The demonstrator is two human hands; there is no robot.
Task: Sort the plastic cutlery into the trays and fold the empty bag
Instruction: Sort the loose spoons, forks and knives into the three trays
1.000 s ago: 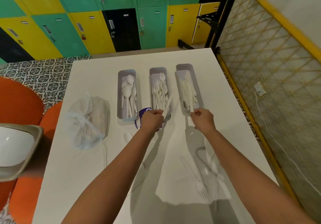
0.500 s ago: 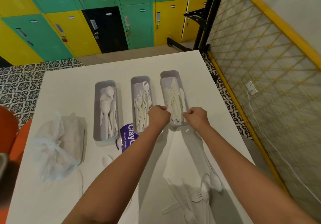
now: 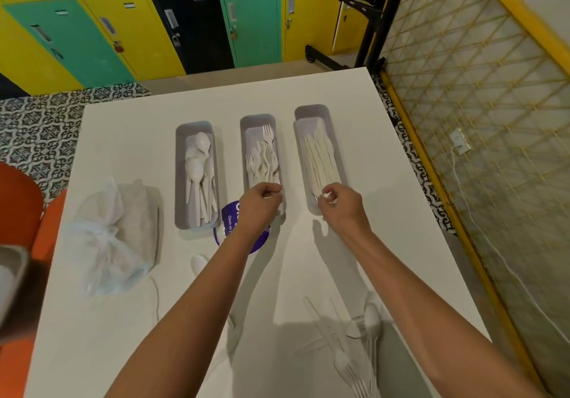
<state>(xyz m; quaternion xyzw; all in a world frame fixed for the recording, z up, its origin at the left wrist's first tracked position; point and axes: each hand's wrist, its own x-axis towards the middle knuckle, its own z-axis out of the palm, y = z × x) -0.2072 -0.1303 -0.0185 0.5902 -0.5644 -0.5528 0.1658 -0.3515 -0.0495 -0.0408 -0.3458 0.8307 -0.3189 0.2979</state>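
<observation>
Three grey trays stand side by side on the white table [image 3: 123, 138]: the spoon tray [image 3: 180, 181], the fork tray [image 3: 245, 138] and the knife tray [image 3: 334, 138]. My left hand [image 3: 260, 206] hovers at the fork tray's near end, its fingers curled and pinching a thin white cutlery piece that is mostly hidden. My right hand [image 3: 340, 204] pinches a white knife handle [image 3: 326, 195] at the knife tray's near end. Loose forks and spoons [image 3: 367, 336] lie near the front right. A single spoon [image 3: 199, 263] lies beside my left forearm.
A crumpled translucent plastic bag [image 3: 114, 237] lies at the table's left. A purple printed wrapper [image 3: 229, 221] sits under my left wrist. Orange chairs [image 3: 18, 206] stand left of the table, a yellow-framed lattice fence [image 3: 462, 89] runs along the right, and lockers line the back.
Both hands moved from the knife tray's near end; my left hand shifted left to the fork tray. The camera tilted, bringing the loose cutlery pile further into view.
</observation>
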